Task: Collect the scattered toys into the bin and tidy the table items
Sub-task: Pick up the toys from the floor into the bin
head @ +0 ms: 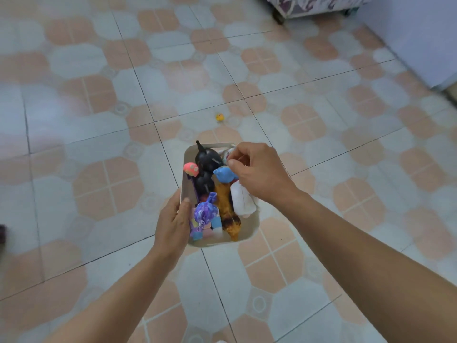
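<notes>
A small beige bin is held above the tiled floor, packed with several toys: a black figure, a pink round toy, a blue toy, a purple swirled toy, a brown plush and a white plush. My left hand grips the bin's left rim, thumb over the edge. My right hand hovers over the bin's far right corner, fingers curled, pinching a small whitish toy there. A tiny yellow toy lies on the floor beyond the bin.
Patterned peach and grey floor tiles spread all around. A patterned piece of furniture on dark legs stands at the far top right, a pale wall to its right. A dark object sits at the left edge.
</notes>
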Demonstrator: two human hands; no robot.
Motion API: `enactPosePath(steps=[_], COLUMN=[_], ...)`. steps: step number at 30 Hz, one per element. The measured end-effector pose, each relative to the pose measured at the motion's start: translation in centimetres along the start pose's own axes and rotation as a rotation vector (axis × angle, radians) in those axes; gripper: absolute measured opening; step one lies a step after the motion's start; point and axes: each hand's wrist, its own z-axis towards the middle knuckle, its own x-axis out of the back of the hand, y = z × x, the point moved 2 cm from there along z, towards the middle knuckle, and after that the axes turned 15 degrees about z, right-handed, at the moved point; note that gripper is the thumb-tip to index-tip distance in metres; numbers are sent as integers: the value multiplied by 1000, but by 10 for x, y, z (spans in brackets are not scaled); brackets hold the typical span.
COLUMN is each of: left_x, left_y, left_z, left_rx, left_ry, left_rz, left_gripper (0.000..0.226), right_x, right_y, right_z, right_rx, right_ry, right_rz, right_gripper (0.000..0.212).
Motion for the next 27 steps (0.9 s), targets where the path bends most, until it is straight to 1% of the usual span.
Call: enactPosePath(steps=[3,8,12,15,20,23,27], left_x=[2,10,17,26,44,47,39], left_y=[25,52,65,79,107,123,140], left_z=[1,15,41,74,131,163,213], left_rx=[9,63,68,66,55,84,133], left_ry=[22,46,47,28,45,86,104], left_rz=[-18,-50,-28,-10,17,11,-7], left_gripper=[35,32,29,31,30,27,29], right_x=[19,42,54,62,76,88,104], right_y=[-17,-39,-51,-54,-56,-57,-46], right_z=[8,31,60,94,152,182,237], right_rx=[37,62,63,43,6,-12,-39], right_ry=[18,50,58,85,104,134,98], right_rz=[-19,-28,-11,11,37,76,80], right_gripper=[12,12,11,11,12,12,12])
